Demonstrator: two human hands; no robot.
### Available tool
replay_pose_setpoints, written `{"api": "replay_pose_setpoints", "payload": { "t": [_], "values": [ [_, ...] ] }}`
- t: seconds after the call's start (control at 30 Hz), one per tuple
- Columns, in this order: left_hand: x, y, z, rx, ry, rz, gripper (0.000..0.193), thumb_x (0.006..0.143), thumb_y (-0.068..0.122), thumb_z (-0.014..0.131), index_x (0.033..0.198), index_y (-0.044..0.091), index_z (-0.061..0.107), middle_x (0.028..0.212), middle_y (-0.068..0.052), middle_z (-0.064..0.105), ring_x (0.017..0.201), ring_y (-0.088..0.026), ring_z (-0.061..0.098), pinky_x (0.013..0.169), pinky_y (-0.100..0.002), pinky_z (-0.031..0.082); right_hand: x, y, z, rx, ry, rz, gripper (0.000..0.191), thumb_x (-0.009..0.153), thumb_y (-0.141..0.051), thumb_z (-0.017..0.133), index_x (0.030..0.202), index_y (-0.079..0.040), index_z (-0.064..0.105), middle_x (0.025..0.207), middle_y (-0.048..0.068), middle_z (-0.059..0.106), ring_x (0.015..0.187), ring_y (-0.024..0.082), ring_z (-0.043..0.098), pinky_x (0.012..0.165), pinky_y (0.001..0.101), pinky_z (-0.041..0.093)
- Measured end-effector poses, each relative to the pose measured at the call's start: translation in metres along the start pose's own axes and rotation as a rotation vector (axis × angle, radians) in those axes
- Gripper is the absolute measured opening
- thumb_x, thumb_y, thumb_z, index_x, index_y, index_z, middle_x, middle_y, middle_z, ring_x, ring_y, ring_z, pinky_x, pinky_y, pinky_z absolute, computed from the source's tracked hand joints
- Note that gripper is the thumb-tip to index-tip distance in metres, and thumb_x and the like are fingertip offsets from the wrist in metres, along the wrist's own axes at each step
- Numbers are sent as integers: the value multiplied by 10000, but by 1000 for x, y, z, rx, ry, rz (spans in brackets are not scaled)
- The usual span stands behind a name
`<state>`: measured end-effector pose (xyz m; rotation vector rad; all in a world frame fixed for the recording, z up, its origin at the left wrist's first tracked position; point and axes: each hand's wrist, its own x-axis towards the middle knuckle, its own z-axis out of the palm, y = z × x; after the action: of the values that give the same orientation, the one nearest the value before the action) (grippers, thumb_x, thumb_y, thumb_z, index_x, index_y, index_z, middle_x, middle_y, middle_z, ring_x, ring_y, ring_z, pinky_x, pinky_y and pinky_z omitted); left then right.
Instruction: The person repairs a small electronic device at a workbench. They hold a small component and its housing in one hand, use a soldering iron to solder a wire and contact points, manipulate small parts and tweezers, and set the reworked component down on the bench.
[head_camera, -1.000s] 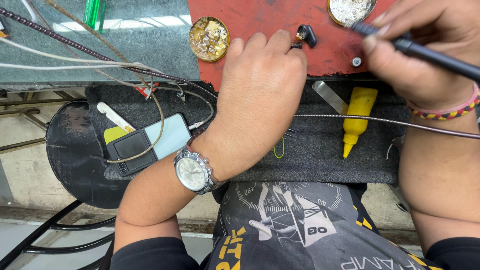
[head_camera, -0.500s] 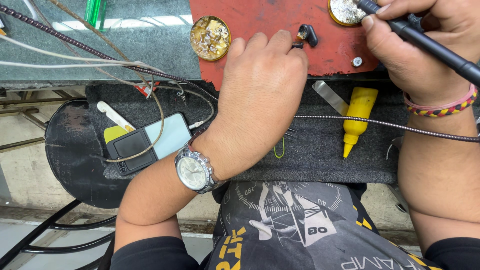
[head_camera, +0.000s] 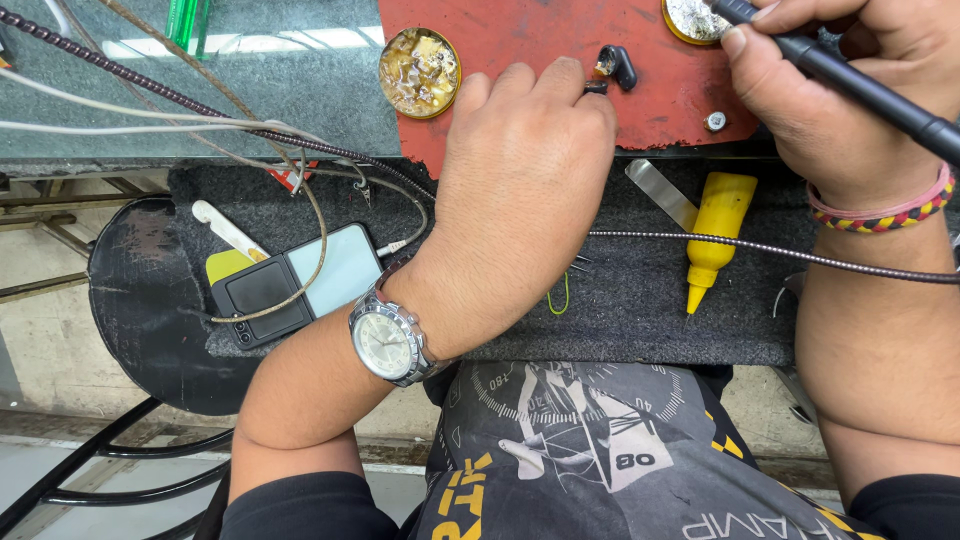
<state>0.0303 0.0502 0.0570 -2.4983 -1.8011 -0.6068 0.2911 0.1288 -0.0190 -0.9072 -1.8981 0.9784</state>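
Observation:
My left hand (head_camera: 520, 190) rests knuckles-up on a red mat (head_camera: 540, 30), with a wristwatch (head_camera: 388, 342) on its wrist. Its fingertips pinch a small black part (head_camera: 620, 64) against the mat. My right hand (head_camera: 800, 95), which wears a woven bracelet, grips a black pen-shaped soldering tool (head_camera: 870, 92). The tool slants up to the left, and its front end reaches a round tin (head_camera: 690, 18) at the top edge, where the tip is cut off from view.
A second round tin (head_camera: 420, 72) of crusted residue sits left of my left hand. A yellow squeeze bottle (head_camera: 715, 235), a metal strip (head_camera: 660, 192), a folding phone (head_camera: 295, 282) and several cables (head_camera: 200, 110) lie on or over a dark felt pad (head_camera: 640, 300). A black stool (head_camera: 140, 300) stands lower left.
My right hand has carried the black tool up and to the left, bringing its front end to the tin at the top. My left hand has stayed on the small black part.

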Motion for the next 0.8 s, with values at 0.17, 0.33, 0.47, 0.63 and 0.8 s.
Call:
{"api": "replay_pose_setpoints", "payload": {
  "t": [0.17, 0.33, 0.47, 0.63, 0.8],
  "values": [
    [0, 1, 1, 12, -2, -2, 39, 836, 94, 669, 801, 74, 670, 897, -87, 612, 864, -268, 602, 778, -431, 419, 2, 0, 0, -14, 11, 41, 100, 1052, 34, 692, 1124, 42, 623, 1098, 92, 674, 933, 94, 626, 842, 196, 502],
    [1, 1, 0, 15, 0, -2, 40, 837, 96, 670, 803, 76, 669, 901, -88, 611, 867, -267, 603, 781, -429, 419, 5, -11, 0, 102, 16, 117, 137, 1051, 0, 760, 1090, 4, 629, 1084, 77, 684, 908, 97, 631, 829, 197, 508],
    [-1, 2, 0, 11, 9, -6, 39, 842, 97, 670, 808, 78, 670, 904, -86, 612, 873, -267, 604, 788, -430, 418, 8, -29, -3, 189, -63, 66, 175, 1003, -21, 802, 1027, -27, 629, 1088, 82, 702, 915, 113, 661, 838, 210, 542],
    [0, 2, -1, 11, 1, -11, 37, 841, 103, 671, 814, 79, 673, 901, -83, 613, 872, -266, 603, 787, -429, 413, 29, -47, -3, -50, -288, -172, 159, 822, 20, 817, 848, 29, 660, 924, 176, 694, 805, 220, 710, 726, 270, 562],
    [-1, 2, -2, 16, 5, -9, 42, 848, 109, 674, 816, 83, 675, 903, -80, 613, 879, -265, 603, 793, -426, 414, 37, -59, 3, -109, -339, -203, 158, 756, 33, 831, 811, 41, 683, 886, 185, 691, 766, 237, 708, 682, 283, 553]
  ]
}}
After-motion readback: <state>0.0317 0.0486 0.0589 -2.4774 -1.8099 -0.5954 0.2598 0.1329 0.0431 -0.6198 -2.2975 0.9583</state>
